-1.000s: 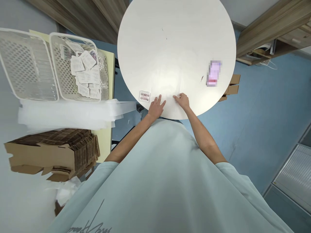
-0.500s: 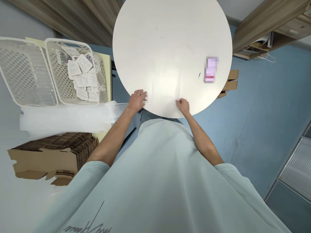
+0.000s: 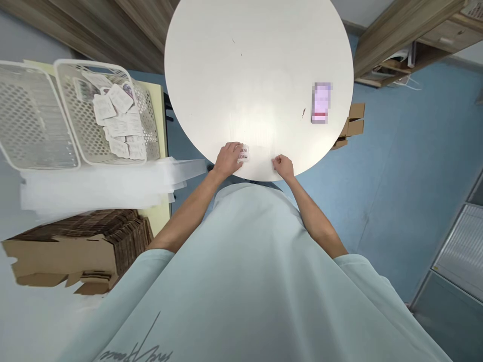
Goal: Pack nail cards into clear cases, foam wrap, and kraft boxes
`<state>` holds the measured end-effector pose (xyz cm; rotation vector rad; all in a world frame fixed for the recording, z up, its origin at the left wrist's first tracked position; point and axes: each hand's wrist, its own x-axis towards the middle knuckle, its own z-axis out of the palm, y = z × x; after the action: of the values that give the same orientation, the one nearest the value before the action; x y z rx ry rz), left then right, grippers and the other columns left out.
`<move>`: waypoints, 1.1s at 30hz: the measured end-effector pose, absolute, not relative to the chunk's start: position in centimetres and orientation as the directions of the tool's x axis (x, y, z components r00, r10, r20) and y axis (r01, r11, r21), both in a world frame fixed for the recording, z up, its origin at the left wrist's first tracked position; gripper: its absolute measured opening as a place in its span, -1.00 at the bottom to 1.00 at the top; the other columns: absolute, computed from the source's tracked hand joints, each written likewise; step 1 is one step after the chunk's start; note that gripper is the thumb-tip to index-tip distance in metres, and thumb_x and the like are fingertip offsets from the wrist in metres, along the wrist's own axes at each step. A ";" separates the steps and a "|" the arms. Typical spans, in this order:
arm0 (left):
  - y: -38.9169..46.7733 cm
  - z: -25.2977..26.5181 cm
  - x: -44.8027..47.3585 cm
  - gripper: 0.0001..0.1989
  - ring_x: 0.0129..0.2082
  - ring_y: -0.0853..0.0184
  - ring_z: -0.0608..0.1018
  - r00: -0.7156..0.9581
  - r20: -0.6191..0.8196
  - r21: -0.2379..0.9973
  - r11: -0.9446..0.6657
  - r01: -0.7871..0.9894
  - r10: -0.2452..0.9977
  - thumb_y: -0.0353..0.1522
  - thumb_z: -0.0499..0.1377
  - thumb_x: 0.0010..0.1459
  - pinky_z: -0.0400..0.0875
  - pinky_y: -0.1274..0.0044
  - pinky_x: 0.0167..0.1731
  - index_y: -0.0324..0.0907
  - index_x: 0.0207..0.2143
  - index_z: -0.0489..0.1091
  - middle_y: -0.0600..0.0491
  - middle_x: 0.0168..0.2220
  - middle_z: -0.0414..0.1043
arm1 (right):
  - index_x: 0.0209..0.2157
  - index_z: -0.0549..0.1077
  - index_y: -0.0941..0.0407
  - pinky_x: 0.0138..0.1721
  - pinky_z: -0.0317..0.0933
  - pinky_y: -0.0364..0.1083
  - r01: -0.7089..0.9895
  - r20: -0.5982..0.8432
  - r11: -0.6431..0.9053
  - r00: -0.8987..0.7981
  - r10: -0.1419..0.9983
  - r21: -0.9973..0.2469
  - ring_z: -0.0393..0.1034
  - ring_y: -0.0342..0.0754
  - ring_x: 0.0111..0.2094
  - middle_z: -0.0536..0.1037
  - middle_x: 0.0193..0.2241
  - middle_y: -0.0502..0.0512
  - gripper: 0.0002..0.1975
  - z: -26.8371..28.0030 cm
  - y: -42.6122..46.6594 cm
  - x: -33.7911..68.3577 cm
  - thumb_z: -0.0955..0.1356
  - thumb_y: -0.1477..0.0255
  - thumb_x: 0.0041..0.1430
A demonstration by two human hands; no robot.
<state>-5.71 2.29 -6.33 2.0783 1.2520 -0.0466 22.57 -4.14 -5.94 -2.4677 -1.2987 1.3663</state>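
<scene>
My left hand (image 3: 229,159) is at the near edge of the round white table (image 3: 260,90), its fingers closed on the left side of a small clear plastic pack (image 3: 243,153). Rows of small dark reddish pieces show in the pack; its left part is hidden under the fingers. To the right, apart from the pack, my right hand (image 3: 284,166) rests on the table with its fingers curled and thumb and forefinger pinched together. Whether anything is between those fingertips is too small to tell.
A pixelated pinkish rectangle (image 3: 321,102) lies at the table's right. On the left, a white basket (image 3: 151,115) holds several white packs, beside another basket (image 3: 33,120). Nearer are white translucent sheets (image 3: 94,186) and stacked flat cardboard boxes (image 3: 68,256).
My left hand has moved right with the clear pack, closer to my right hand, and more of the pack shows. My right hand has hardly moved. The whole view has shifted slightly.
</scene>
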 end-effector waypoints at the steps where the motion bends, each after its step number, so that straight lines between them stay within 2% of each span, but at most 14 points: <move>1: 2.3 -6.6 -5.1 -0.28 0.46 -0.21 0.39 0.541 -0.377 0.536 -0.299 0.789 0.752 -0.38 0.26 0.26 0.40 0.02 0.38 -0.22 0.47 0.37 -0.31 0.48 0.37 | -0.14 0.58 0.04 0.02 0.44 -0.01 0.655 -0.683 -0.645 0.260 0.682 -0.394 0.68 0.08 -0.07 0.77 -0.14 0.12 -0.84 -6.0 -4.2 22.5 0.36 0.32 0.51; 6: 2.3 -8.0 -3.7 -0.30 0.43 -0.22 0.41 0.544 -0.396 0.508 -0.317 0.801 0.740 -0.40 0.24 0.25 0.45 0.00 0.33 -0.25 0.45 0.39 -0.34 0.46 0.39 | -0.16 0.59 0.03 0.02 0.45 -0.02 0.667 -0.673 -0.626 0.248 0.697 -0.403 0.69 0.08 -0.06 0.78 -0.18 0.09 -0.84 -5.7 -4.2 22.1 0.36 0.34 0.51; 16: 1.9 -8.7 -3.6 -0.25 0.48 -0.21 0.35 0.559 -0.357 0.542 -0.321 0.777 0.748 -0.44 0.26 0.24 0.43 0.00 0.39 -0.24 0.49 0.36 -0.33 0.48 0.35 | -0.12 0.61 0.05 0.04 0.44 -0.01 0.697 -0.651 -0.572 0.199 0.733 -0.431 0.67 0.09 0.01 0.79 -0.04 0.13 -0.84 -4.1 -3.7 21.0 0.37 0.35 0.55; 24: 1.8 -9.4 -3.4 -0.24 0.51 -0.22 0.34 0.560 -0.345 0.573 -0.303 0.761 0.753 -0.45 0.27 0.24 0.41 -0.01 0.43 -0.22 0.50 0.34 -0.34 0.50 0.33 | -0.08 0.61 0.04 -0.01 0.45 0.02 0.750 -0.616 -0.483 0.128 0.777 -0.453 0.67 0.11 -0.05 0.78 -0.03 0.14 -0.81 -2.7 -3.2 19.5 0.35 0.32 0.58; 27: 1.6 -9.9 -3.6 -0.24 0.56 -0.23 0.30 0.526 -0.356 0.605 -0.238 0.760 0.772 -0.36 0.35 0.28 0.35 -0.02 0.49 -0.19 0.50 0.35 -0.33 0.54 0.28 | -0.08 0.60 0.04 -0.03 0.44 0.02 0.766 -0.598 -0.435 0.084 0.797 -0.474 0.66 0.10 -0.07 0.78 -0.03 0.12 -0.81 -1.9 -2.8 18.4 0.34 0.31 0.59; 30: 1.2 -9.9 -4.3 -0.23 0.58 -0.23 0.28 0.454 -0.331 0.657 -0.143 0.740 0.827 -0.15 0.40 0.34 0.26 0.01 0.55 -0.19 0.50 0.34 -0.34 0.57 0.22 | -0.08 0.58 0.04 -0.05 0.42 0.02 0.788 -0.577 -0.370 0.023 0.816 -0.492 0.65 0.11 -0.05 0.76 -0.03 0.12 -0.80 -1.1 -2.3 16.9 0.32 0.32 0.62; 33: 0.4 -9.0 -5.2 -0.36 0.53 -0.13 0.39 0.306 -0.301 0.710 -0.002 0.704 0.903 -0.06 0.24 0.50 0.30 0.09 0.54 -0.17 0.46 0.38 -0.32 0.51 0.33 | -0.06 0.57 0.06 -0.05 0.41 0.03 0.827 -0.557 -0.283 -0.043 0.829 -0.485 0.62 0.13 -0.04 0.73 0.00 0.17 -0.79 -0.7 -1.7 15.1 0.31 0.33 0.64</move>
<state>-5.16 0.41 -9.05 1.7564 1.4521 0.3070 15.06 -1.70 -0.75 -2.1717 -1.8797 1.2678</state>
